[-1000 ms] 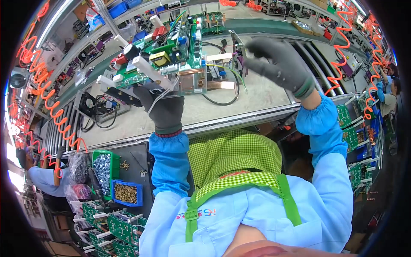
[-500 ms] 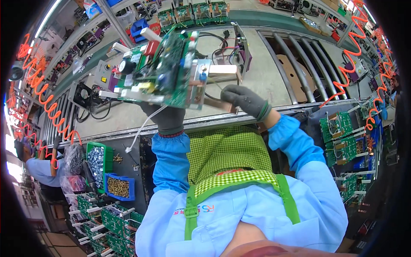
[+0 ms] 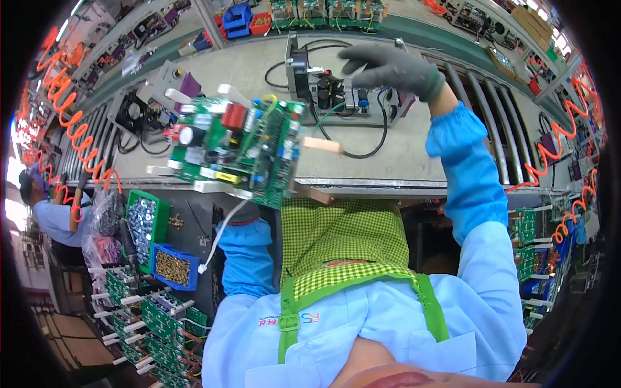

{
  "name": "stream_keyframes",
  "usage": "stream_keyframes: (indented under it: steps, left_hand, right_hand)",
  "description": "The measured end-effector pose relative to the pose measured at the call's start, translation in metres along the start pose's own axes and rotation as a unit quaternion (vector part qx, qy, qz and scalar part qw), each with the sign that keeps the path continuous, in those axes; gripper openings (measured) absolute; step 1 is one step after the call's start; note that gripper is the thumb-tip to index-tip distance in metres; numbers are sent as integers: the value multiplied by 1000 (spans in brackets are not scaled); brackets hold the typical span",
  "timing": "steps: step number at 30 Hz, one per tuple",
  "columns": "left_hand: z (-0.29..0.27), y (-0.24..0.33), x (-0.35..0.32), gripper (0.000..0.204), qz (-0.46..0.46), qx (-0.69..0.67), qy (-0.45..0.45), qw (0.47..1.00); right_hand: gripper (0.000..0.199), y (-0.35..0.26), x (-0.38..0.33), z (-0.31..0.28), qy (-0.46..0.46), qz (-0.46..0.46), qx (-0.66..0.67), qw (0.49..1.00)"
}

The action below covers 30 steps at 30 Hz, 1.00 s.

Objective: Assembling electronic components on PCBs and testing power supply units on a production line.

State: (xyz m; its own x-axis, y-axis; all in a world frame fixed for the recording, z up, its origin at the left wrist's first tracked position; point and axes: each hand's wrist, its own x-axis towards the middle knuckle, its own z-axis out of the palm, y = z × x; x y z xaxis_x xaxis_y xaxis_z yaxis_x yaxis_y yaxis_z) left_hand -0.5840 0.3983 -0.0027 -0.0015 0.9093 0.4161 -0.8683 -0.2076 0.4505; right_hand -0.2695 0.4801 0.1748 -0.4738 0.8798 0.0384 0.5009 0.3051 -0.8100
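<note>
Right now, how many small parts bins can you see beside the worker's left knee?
2. A green bin of silvery parts below the held circuit board, and a blue bin of brass parts just below it. Others may be hidden.

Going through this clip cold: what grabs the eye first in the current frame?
The green circuit board, crowded with parts, is held up in mid-frame over the bench edge by the left hand, which is mostly hidden beneath it. The grey-gloved right hand reaches to the test fixture further back on the bench. Orange coiled hoses hang along the left side.
</note>
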Motion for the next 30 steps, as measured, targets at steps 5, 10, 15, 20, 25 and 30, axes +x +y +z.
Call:
stream_keyframes:
  steps: [5,10,15,20,25,30]
  left_hand:
    - [-21,39,-7,64,40,6,28,999]
    - [-30,39,-16,64,14,-43,26,999]
    - [-36,35,-14,64,26,19,46,998]
    - [-39,35,-5,63,32,7,42,999]
    - [-40,18,3,63,39,-22,34,998]
    - [-47,10,9,62,25,-110,-13,993]
  right_hand:
    - [32,75,57,60,-227,-12,-381,896]
    - [38,155,117,87,75,32,-434,897]
    - [43,167,167,80,-95,134,-445,880]
    - [61,167,184,71,-70,286,-240,925]
    - [57,144,169,71,-61,240,-405,880]
    - [42,86,142,-29,65,-62,-439,894]
